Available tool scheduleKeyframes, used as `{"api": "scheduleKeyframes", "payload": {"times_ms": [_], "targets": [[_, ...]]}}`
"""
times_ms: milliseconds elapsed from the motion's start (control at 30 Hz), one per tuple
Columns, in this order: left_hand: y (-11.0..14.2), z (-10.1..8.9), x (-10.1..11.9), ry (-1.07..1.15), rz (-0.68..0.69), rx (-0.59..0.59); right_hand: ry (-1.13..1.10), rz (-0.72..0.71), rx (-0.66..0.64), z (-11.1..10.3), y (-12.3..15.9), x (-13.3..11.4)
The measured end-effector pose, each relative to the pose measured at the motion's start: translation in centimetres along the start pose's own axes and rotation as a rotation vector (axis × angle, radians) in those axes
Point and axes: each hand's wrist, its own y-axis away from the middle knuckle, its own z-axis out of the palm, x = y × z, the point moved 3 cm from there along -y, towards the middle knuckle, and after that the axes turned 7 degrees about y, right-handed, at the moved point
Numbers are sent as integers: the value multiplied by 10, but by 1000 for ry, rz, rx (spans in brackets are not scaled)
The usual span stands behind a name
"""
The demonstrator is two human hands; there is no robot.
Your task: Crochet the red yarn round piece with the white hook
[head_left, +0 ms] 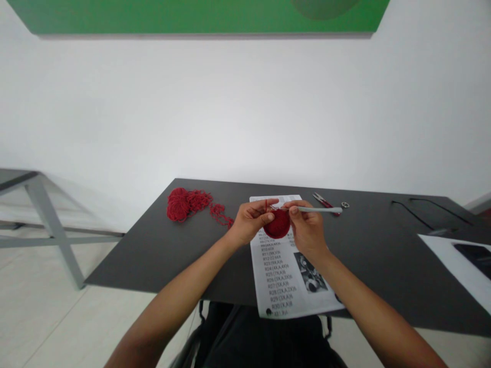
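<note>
Between my hands is a round piece of red crochet (276,226), held above a printed pattern sheet (273,266). My left hand (251,219) pinches the piece's left edge, and red yarn loops round its raised index finger. In my right hand (308,225) is a crochet hook (320,209) with a pale grey handle, lying nearly level. The hook's tip meets the top edge of the red piece near my left fingers; the stitch there is too small to make out. Loose red yarn trails left to a red yarn ball (178,205).
On the dark table (161,255), small red-handled thread snips (326,203) and a metal ring (345,205) lie behind my right hand. Farther right are glasses (416,217), a white sheet (445,250) and a dark phone-like object (475,255). A white wall (230,112) stands behind.
</note>
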Motion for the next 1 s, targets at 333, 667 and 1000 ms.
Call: {"api": "scheduleKeyframes", "payload": {"times_ms": [333,667,1000], "targets": [[1,4,5,-52,57,-34,64,-174,11,3,3,-18],[1,2,7,-101,87,-49,307,-324,24,1,5,-37],[3,3,12,-248,156,-82,404,-397,-68,-2,4,-36]]}}
